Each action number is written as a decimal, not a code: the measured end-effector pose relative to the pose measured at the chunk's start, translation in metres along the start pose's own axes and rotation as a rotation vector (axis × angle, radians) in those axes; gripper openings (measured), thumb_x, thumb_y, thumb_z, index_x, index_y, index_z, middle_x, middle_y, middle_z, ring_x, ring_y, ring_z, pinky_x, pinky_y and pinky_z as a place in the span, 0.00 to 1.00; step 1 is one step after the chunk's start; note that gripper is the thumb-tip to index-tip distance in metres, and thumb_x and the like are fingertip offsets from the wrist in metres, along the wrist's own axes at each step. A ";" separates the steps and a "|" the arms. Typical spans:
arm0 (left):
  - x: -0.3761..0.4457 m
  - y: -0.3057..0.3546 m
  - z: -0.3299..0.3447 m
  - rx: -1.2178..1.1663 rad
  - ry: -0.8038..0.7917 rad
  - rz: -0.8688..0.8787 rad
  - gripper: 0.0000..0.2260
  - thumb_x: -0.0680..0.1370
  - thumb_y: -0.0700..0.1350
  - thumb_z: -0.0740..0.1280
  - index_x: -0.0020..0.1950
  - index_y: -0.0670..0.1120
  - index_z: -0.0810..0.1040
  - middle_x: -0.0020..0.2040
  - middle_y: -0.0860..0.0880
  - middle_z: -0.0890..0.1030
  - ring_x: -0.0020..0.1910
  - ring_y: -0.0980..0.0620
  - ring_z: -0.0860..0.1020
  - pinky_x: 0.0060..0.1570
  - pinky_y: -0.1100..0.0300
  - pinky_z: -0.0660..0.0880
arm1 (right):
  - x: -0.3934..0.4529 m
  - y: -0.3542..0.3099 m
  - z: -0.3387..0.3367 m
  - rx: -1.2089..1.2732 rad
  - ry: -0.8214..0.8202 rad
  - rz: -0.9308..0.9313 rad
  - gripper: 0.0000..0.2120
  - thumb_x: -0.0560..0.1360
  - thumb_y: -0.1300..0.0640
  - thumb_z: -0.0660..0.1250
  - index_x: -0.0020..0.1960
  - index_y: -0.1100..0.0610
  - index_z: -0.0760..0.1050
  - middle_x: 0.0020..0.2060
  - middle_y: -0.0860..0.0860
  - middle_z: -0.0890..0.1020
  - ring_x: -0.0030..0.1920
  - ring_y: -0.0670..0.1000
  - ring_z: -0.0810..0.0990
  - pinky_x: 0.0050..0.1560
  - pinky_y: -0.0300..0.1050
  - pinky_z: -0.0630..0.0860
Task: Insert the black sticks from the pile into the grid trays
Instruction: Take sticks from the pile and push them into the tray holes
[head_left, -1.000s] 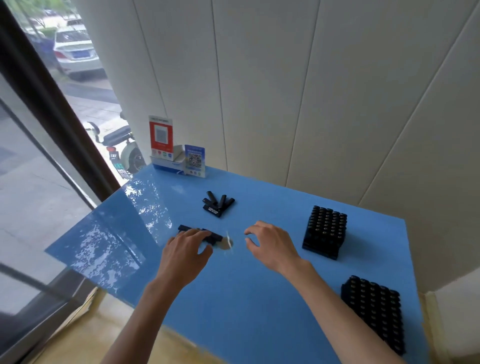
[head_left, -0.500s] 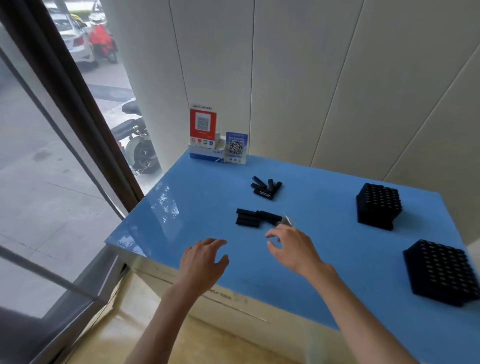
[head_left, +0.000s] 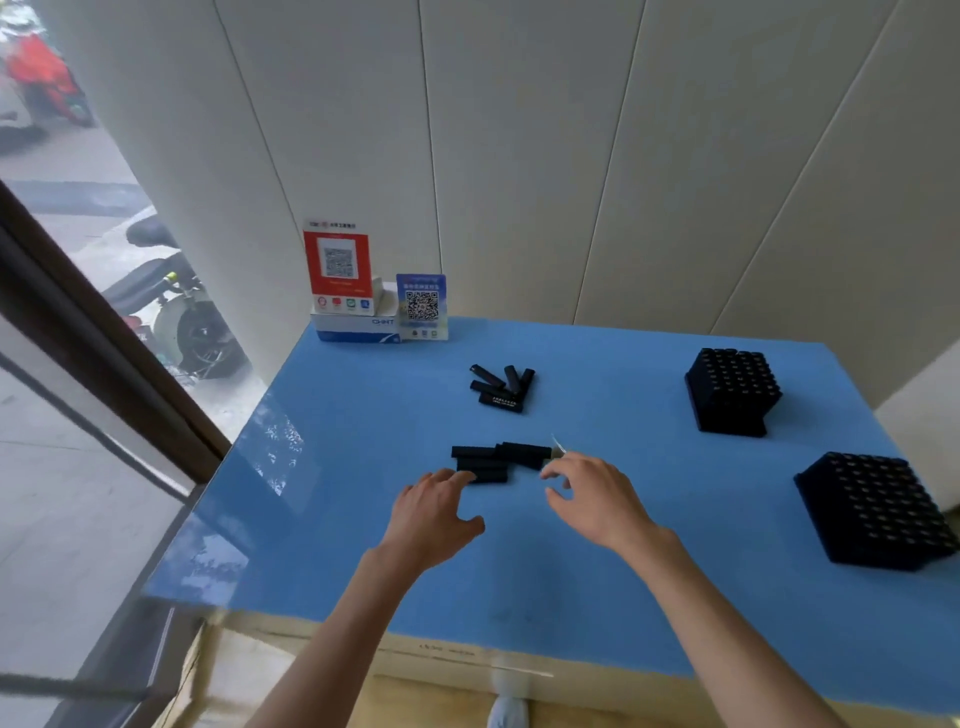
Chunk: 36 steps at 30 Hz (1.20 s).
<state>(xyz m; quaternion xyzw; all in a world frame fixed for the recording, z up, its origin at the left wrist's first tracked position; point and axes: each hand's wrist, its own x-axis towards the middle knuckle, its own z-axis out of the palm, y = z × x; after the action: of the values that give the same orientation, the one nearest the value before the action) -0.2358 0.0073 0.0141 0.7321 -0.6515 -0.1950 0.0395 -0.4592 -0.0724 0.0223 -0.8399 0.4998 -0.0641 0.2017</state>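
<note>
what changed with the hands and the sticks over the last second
The left hand, which lay on the near sticks a second ago, drew back off them and has now reached forward again, its fingertips at their near edge. The right hand stayed beside their right end, holding nothing. The far pile and both grid trays did not move on the table.

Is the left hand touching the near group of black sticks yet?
Cannot tell. In the head view the left hand's fingers reach the lowest stick of the near group of black sticks, but overlap from above does not show contact or a gap.
</note>
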 end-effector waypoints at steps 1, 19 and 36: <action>0.010 -0.002 0.001 0.016 -0.019 0.009 0.32 0.77 0.58 0.67 0.78 0.52 0.64 0.72 0.52 0.72 0.68 0.49 0.71 0.65 0.53 0.67 | 0.008 0.001 0.000 0.008 -0.002 0.010 0.12 0.80 0.50 0.65 0.62 0.47 0.79 0.57 0.43 0.79 0.55 0.47 0.79 0.55 0.45 0.76; 0.142 -0.034 0.021 0.263 -0.143 0.166 0.22 0.76 0.61 0.64 0.62 0.48 0.67 0.57 0.48 0.70 0.58 0.46 0.70 0.53 0.54 0.67 | 0.088 0.020 0.007 0.053 -0.040 0.198 0.11 0.80 0.52 0.65 0.61 0.48 0.79 0.54 0.44 0.79 0.53 0.48 0.78 0.51 0.42 0.73; 0.206 -0.051 -0.022 0.022 0.036 0.118 0.14 0.81 0.56 0.64 0.57 0.47 0.68 0.49 0.49 0.82 0.46 0.43 0.80 0.37 0.55 0.70 | 0.135 -0.003 0.040 -0.036 -0.188 0.313 0.26 0.72 0.43 0.75 0.65 0.50 0.71 0.60 0.47 0.72 0.65 0.49 0.70 0.55 0.46 0.72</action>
<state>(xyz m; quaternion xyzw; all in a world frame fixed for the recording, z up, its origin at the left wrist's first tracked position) -0.1653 -0.1894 -0.0293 0.6964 -0.6947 -0.1719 0.0547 -0.3780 -0.1775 -0.0262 -0.7576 0.6045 0.0556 0.2399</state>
